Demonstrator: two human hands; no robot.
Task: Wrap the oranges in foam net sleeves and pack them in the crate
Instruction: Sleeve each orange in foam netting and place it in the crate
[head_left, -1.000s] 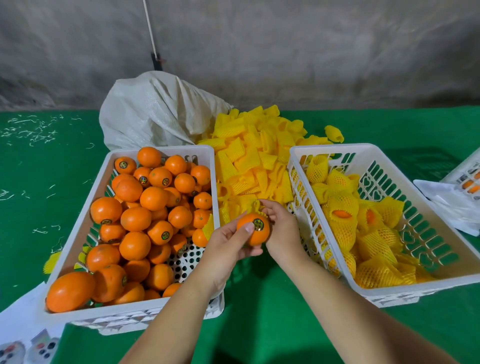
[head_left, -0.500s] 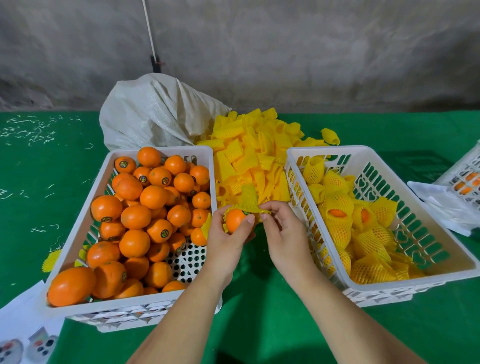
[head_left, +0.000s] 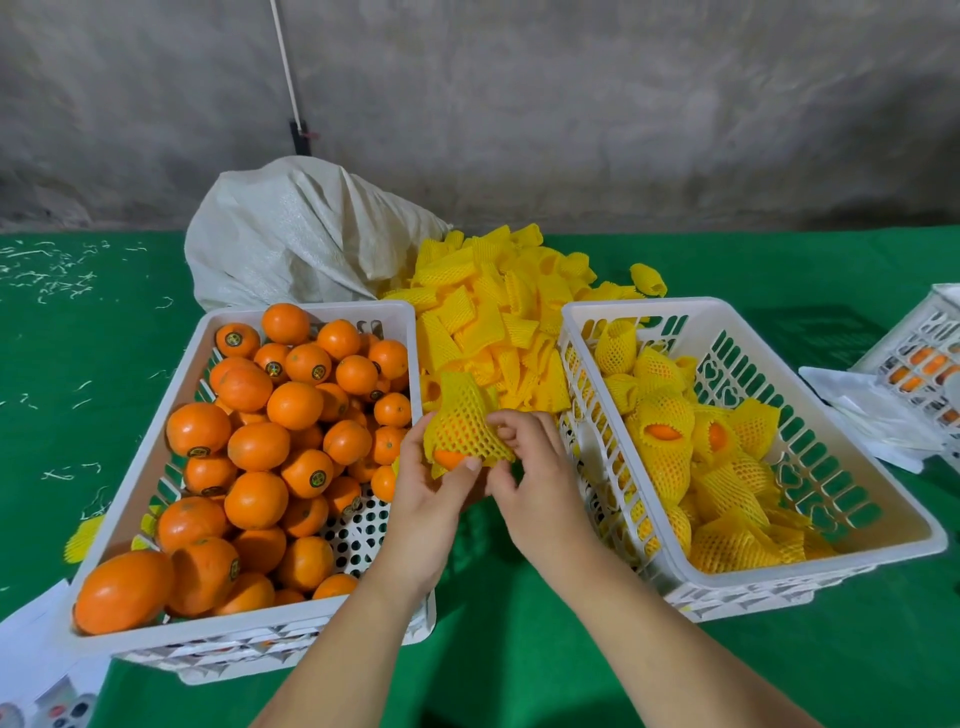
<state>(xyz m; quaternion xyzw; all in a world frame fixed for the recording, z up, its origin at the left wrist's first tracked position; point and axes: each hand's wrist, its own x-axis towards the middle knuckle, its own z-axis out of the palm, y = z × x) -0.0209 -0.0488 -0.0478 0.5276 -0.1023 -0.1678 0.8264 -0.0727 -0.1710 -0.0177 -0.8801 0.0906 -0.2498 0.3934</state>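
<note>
Green table (head_left: 519, 670): both grips, L (head_left: 434, 506) & R (head_left: 540, 480), clutch netted orange (head_left: 460, 434) btwn crates.

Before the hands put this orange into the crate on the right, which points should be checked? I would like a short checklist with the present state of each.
1. Sleeve covers the orange: not ok. The foam net sleeve is over most of the orange, but bare peel shows at the bottom.
2. Both hands hold it: ok. The left hand and right hand pinch the sleeve.
3. Room in the right crate: ok, bare floor shows at its far right side.
4. Sleeve untorn: cannot tell.
5. Spare sleeves within reach: ok, probably.
</note>
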